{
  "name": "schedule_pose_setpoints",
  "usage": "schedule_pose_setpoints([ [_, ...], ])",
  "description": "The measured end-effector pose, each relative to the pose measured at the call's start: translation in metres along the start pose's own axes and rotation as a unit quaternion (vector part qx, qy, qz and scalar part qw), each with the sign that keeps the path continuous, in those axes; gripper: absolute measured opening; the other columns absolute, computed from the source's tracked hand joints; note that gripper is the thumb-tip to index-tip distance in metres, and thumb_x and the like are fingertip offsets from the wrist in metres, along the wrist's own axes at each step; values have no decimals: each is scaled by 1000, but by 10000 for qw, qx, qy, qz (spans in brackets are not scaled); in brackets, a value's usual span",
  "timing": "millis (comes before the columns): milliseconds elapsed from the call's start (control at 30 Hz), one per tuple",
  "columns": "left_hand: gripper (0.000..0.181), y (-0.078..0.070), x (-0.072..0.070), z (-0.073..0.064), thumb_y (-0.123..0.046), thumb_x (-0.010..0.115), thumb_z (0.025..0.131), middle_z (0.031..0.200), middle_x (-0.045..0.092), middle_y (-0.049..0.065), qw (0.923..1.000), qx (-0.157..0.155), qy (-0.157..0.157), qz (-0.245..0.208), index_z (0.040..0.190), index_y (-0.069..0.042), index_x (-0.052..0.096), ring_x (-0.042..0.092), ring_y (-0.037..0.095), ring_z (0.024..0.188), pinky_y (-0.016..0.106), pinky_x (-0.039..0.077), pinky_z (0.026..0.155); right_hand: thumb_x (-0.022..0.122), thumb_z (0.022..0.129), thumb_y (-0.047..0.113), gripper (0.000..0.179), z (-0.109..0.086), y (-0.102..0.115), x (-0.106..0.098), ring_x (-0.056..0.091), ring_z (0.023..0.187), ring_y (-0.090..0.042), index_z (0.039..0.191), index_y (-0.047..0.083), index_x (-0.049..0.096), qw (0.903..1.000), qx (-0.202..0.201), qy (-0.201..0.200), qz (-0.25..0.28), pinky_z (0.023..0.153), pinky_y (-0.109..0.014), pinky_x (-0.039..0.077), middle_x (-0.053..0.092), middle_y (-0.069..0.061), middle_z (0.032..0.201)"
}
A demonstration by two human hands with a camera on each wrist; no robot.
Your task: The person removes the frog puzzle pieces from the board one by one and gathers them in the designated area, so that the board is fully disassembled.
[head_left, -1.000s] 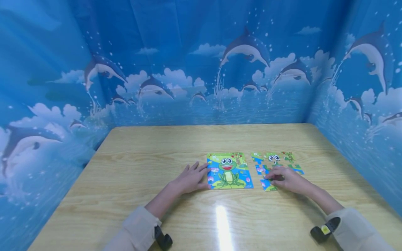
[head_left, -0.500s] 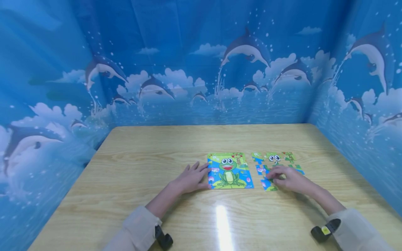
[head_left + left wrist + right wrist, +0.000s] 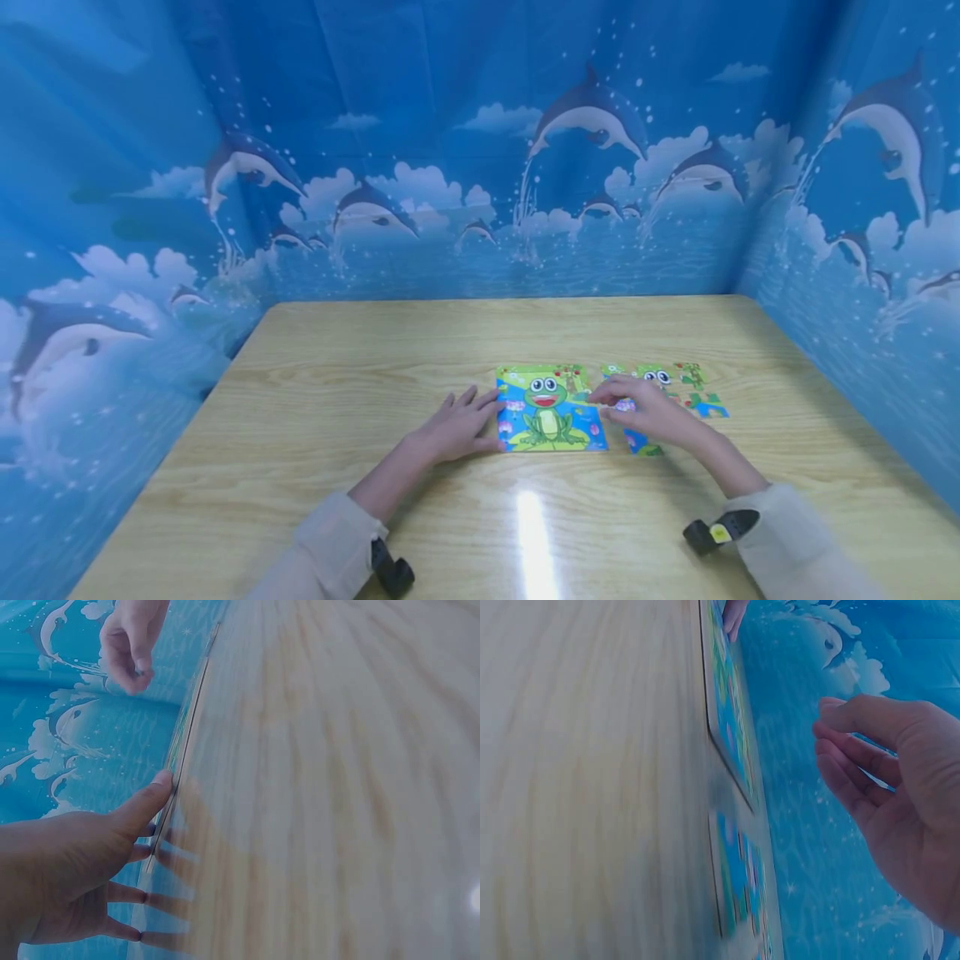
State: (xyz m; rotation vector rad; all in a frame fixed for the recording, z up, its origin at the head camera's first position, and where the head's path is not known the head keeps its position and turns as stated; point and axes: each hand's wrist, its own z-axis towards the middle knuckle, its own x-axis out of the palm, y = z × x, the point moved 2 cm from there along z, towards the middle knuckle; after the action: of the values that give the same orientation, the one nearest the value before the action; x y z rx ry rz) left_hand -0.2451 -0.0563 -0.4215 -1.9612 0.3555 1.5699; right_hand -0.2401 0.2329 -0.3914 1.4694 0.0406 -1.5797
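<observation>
A square frog puzzle board lies on the wooden table, its picture whole. My left hand rests at the board's left edge, fingers spread, and its thumb touches the edge in the left wrist view. To the right of the board, several loose puzzle pieces with the same frog print lie in a loose square. My right hand hovers between board and pieces and hides some of them. In the right wrist view, the right hand's fingers are loosely bent toward the thumb, with nothing visible between them.
Blue curtains printed with dolphins and clouds stand behind the table and at both sides. Dark wrist cameras sit at both cuffs. A bright reflection lies on the table in front of the board.
My right hand has risen from the loose pieces and moved left toward the board's right edge, uncovering pieces on the right. The left hand and the board look unmoved.
</observation>
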Motion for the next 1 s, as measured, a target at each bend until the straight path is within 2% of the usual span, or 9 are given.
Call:
schedule_pose_setpoints([
  [200,73,0,0,1,-56,52,85,150,20,5,10000,-2,-10,26,144,-17,32,14,37,134,56,12,106,64,85,5,22,18,5,16,56,86,-16,108,5,66,9996,91,209,139,70,-36,51,61,-5,103],
  [467,73,2,1,1,-57,50,86,150,20,4,10000,-51,48,9,144,-18,31,13,36,134,56,11,106,66,84,4,27,29,9,32,60,86,-22,110,3,65,9985,-224,433,255,71,-34,52,61,-8,102],
  [667,74,1,0,1,-57,50,86,150,19,4,10000,-2,33,18,145,-18,31,14,37,134,57,12,105,68,83,9,33,31,9,39,57,95,-22,115,8,63,9963,200,811,206,77,-35,50,59,-4,109],
  [800,73,0,0,1,-57,51,86,150,19,4,10000,-32,46,3,144,-18,31,14,37,134,56,11,105,69,82,15,34,30,10,41,50,110,-33,115,9,63,9934,446,1055,87,86,-47,45,57,-8,116],
  [900,72,0,0,2,-56,51,86,150,20,4,10000,-42,45,0,144,-18,32,14,37,134,56,12,105,70,82,16,34,30,9,42,43,118,-38,114,10,64,9916,526,1184,13,91,-53,40,56,-11,120],
  [1000,72,0,0,2,-56,51,86,150,20,4,10000,-35,42,-5,144,-18,32,14,37,134,56,12,105,69,82,15,34,29,8,44,45,115,-35,114,10,64,9908,495,1260,45,90,-49,42,55,-11,121],
])
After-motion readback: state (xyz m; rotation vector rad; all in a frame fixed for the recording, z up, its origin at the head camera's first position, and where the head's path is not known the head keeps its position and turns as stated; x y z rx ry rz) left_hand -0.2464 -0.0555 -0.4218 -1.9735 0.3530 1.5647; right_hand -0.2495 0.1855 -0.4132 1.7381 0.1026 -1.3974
